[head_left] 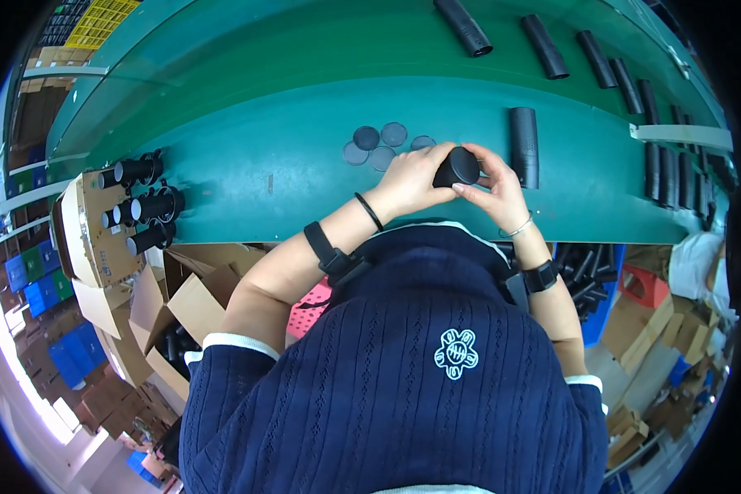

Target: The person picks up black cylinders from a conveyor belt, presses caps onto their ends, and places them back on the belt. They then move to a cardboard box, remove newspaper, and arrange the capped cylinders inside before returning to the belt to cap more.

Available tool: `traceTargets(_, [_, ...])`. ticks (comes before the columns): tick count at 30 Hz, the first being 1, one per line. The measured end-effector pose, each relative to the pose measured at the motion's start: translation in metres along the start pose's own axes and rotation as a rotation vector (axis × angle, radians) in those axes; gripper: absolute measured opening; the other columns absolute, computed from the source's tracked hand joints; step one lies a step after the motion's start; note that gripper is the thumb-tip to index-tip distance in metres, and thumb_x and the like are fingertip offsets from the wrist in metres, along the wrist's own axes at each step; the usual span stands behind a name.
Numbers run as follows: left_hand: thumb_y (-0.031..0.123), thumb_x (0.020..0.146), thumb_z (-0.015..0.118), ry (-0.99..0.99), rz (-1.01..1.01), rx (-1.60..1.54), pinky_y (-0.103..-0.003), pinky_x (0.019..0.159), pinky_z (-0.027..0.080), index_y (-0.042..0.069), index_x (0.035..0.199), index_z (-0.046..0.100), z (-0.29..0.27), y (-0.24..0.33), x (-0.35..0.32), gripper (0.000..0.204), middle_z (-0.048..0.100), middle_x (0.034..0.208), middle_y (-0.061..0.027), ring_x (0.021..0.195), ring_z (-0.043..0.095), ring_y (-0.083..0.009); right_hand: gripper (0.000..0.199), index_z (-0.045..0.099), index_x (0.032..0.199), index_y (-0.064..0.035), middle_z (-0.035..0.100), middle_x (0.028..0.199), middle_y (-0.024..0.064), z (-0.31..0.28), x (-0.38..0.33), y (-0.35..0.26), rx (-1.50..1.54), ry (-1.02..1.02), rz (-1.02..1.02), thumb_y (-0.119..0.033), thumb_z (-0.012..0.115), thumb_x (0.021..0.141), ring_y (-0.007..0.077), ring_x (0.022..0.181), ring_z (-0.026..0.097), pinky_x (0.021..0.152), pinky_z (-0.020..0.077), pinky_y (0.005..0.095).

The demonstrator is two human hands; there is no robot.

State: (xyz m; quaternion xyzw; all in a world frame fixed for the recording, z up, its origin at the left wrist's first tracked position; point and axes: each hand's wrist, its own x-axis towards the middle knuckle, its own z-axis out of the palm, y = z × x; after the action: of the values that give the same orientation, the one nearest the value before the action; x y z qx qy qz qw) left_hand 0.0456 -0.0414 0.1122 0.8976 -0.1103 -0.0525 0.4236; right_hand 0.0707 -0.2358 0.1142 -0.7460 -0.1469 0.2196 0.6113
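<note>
Above the green tabletop [247, 181], both hands are closed around a black cylinder [459, 167] whose flat round end faces up. My left hand [410, 177] wraps its left side. From the right, the fingers and thumb of my right hand [502, 191] grip it near the rim. Its lower part is hidden by the hands. Just beyond my left hand lie several flat dark discs [393, 134], one partly covered by the fingers. A single black tube [524, 148] lies on the table to the right of my right hand.
Black tubes [545, 47] lie in a row along the far green surface, with more bunched at the right. At the left end, black cylindrical pieces [152, 206] stand beside a cardboard box [99, 226]. Below the table edge, a blue bin [598, 317] holds black parts.
</note>
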Motion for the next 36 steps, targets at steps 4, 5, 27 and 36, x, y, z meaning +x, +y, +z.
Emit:
traceTargets(4, [0.030, 0.067, 0.075, -0.006, -0.008, -0.065, -0.043, 0.073, 0.053, 0.005, 0.118, 0.057, 0.002, 0.001, -0.008, 0.059, 0.067, 0.098, -0.0169, 0.088, 0.065, -0.0364, 0.062, 0.049, 0.129, 0.0004, 0.054, 0.120, 0.0085, 0.004, -0.002, -0.002, -0.111, -0.036, 0.023, -0.008, 0.078, 0.075, 0.0176, 0.110, 0.056, 0.092, 0.0500, 0.0324])
traceTargets(5, [0.030, 0.067, 0.075, -0.008, -0.010, -0.069, -0.043, 0.073, 0.053, 0.005, 0.118, 0.057, 0.002, 0.001, -0.009, 0.059, 0.067, 0.098, -0.0169, 0.088, 0.065, -0.0364, 0.062, 0.049, 0.129, 0.0004, 0.054, 0.120, 0.0085, 0.006, -0.002, -0.003, -0.111, -0.037, 0.028, -0.008, 0.078, 0.075, 0.0176, 0.110, 0.056, 0.092, 0.0500, 0.0324])
traceTargets(27, [0.011, 0.079, 0.074, -0.328, -0.116, -1.485, -0.041, 0.106, 0.040, 0.011, 0.140, 0.034, -0.007, -0.026, -0.009, 0.073, 0.044, 0.133, -0.0076, 0.129, 0.042, -0.0217, 0.080, 0.048, 0.137, -0.0121, 0.059, 0.109, 0.0145, 0.005, 0.006, -0.009, -0.719, 0.117, -0.395, -0.007, 0.077, 0.063, 0.0335, 0.100, 0.056, 0.088, 0.0463, 0.0395])
traceTargets(36, [0.022, 0.094, 0.058, -0.064, -0.332, -1.611, -0.046, 0.103, 0.042, 0.011, 0.146, 0.027, -0.019, -0.054, -0.020, 0.061, 0.036, 0.144, -0.0146, 0.129, 0.044, -0.0291, 0.089, 0.027, 0.146, -0.0161, 0.058, 0.113, 0.0184, -0.014, 0.037, 0.004, -0.362, -0.213, -0.150, -0.011, 0.072, 0.070, 0.0314, 0.103, 0.060, 0.087, 0.0469, 0.0401])
